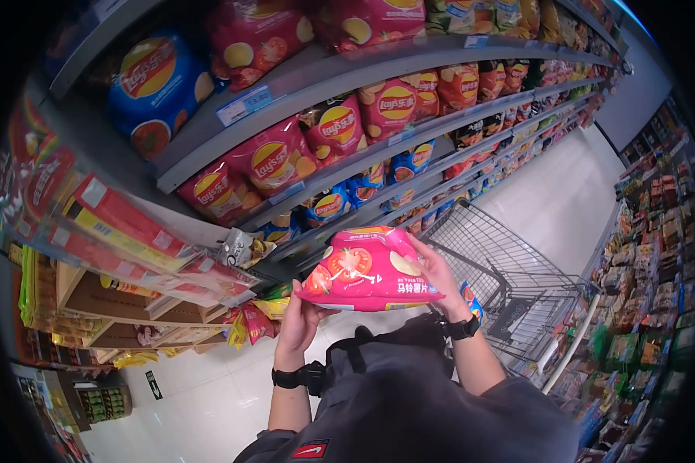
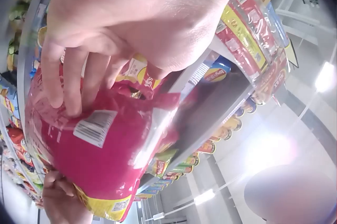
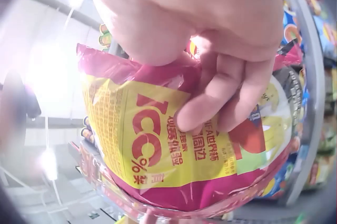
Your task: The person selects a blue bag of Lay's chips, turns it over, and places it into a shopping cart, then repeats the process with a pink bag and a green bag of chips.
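A pink bag of potato chips (image 1: 374,279) with tomatoes printed on its front is held in front of the body, between both hands. My left hand (image 1: 300,322) grips its left end, thumb at the corner. At the right end my right hand (image 1: 440,272) holds the edge. In the left wrist view the fingers (image 2: 76,79) curl over the pink back near a white barcode label. The right wrist view shows the yellow printed panel of the bag (image 3: 152,134), with the fingers (image 3: 210,100) bent across it.
Shelves of chip bags (image 1: 274,158) run along the left and ahead. A grey wire shopping cart (image 1: 510,285) stands just right of the hands. Packaged goods (image 1: 649,309) line the far right, and a wooden display rack (image 1: 131,309) stands at the left.
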A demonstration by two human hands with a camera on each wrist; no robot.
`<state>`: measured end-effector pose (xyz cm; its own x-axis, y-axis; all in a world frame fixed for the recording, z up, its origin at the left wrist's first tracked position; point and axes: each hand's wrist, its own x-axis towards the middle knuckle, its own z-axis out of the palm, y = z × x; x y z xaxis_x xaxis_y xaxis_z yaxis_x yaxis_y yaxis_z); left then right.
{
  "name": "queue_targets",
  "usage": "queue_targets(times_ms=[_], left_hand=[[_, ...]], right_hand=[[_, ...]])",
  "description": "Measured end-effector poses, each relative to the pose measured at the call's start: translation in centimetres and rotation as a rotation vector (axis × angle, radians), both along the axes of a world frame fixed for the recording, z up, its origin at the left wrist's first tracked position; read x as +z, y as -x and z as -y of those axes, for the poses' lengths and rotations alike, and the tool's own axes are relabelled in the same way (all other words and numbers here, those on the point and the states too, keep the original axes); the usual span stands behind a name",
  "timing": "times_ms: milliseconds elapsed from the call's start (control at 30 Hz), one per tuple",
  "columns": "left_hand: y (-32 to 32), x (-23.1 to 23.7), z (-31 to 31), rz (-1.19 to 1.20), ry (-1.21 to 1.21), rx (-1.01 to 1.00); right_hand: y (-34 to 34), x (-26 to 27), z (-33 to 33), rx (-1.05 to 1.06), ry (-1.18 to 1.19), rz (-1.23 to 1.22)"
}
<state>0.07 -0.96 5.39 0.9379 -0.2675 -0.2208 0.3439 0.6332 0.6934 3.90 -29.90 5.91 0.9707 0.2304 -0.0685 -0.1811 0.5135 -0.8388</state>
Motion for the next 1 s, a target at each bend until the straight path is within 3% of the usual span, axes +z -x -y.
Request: queue_targets(times_ms=[100, 133, 200, 267, 333, 400, 533, 633, 700, 867, 933, 1000], left_hand=[[-1.4, 0.5, 2.6, -0.067, -0.054, -0.074], [-2.2, 0.7, 3.4, -0.072, -0.058, -0.089], [-3.7, 0.7, 5.0, -0.071, -0.040, -0.178], [-4.9, 1.4, 7.0, 0.094, -0.079, -0.302], [-6.2, 1.5, 9.1, 0.027, -0.022, -0.374], [-7.1, 1.1, 11.4, 0.060, -0.284, -0.483], [-8.3, 0.6, 16.3, -0.018, -0.552, -0.717], [-8.4, -0.4, 20.3, -0.048, -0.584, -0.691], [-8.5, -1.7, 22.9, 0.009, -0.639, -0.621], [-9.4, -4.1, 30.0, 0.051, -0.781, -0.668], [-9.8, -5.6, 32.5, 0.105, -0.841, -0.700], [-10.0, -7.2, 34.7, 0.216, -1.005, -0.729]], right_hand=[[1.3, -0.1, 2.4, -0.135, 0.453, 0.117], [1.7, 0.4, 3.3, -0.174, 0.444, 0.104], [2.8, 2.5, 5.2, -0.237, 1.050, 0.377], [3.3, 1.9, 7.0, -0.347, 0.999, 0.408], [3.7, 1.2, 9.2, -0.345, 1.116, 0.551], [3.9, 0.6, 10.9, -0.392, 1.092, 0.544], [4.5, -1.0, 14.7, -0.328, 1.139, 0.504], [4.7, -2.7, 17.6, -0.345, 1.103, 0.463], [5.0, -3.8, 19.7, -0.246, 0.929, -0.048], [5.4, -8.0, 26.6, -0.464, 0.867, -0.083], [5.8, -10.4, 29.6, -0.580, 1.155, -0.052], [5.9, -10.8, 32.4, -0.574, 1.087, -0.175]])
